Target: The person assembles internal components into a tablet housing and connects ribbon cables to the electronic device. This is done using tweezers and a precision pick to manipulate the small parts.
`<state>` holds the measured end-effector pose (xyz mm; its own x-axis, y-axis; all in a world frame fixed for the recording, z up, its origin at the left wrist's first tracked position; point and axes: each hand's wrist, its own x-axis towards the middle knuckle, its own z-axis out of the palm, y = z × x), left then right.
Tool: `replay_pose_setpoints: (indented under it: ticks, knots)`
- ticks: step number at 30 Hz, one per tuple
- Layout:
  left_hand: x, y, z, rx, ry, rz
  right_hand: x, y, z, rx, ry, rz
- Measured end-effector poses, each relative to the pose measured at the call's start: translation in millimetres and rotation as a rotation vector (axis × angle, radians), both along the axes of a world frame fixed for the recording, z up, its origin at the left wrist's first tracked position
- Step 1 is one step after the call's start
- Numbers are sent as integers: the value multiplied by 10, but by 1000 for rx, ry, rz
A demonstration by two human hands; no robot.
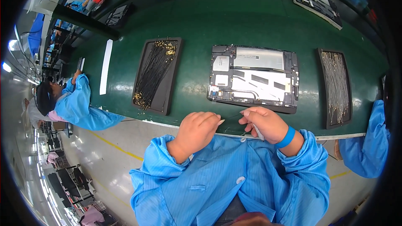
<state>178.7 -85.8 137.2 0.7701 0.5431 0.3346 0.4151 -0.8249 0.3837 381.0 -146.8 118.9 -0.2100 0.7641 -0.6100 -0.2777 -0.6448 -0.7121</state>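
Note:
Close to the table's front edge, my left hand (198, 132) is closed, pinching what looks like a thin black cable (233, 118). Its dark line runs across the gap towards my right hand (268, 126). Those right fingers are curled around a slim light-coloured tool (259, 133) whose kind I cannot make out; whether they also grip the cable is unclear. Just beyond both hands lies an opened flat electronic device (256, 78), its silver plates, white sheets and black frame exposed. My right wrist wears a blue band.
Left of the device, a dark tray (164, 94) holds black cables with gold ends. Another tray (323, 65) at the right holds grey cables. A white strip (106, 67) and a second opened device (317, 4) lie farther out. People in blue work at both sides.

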Motion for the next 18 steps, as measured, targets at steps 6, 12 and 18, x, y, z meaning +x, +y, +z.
replay_pose_setpoints:
  ticks: [6, 12, 18]
  knots:
    - [-33, -65, -1, 0, 29, 4, 46, -23, -14, -28, 41, -12]
    - [-42, -76, -24, -7, 31, 16, 69, -42, -15, -48, 16, 64]
    - [227, -140, -83, -81, -24, -4, -34, -43, -53, -47, 53, 55]
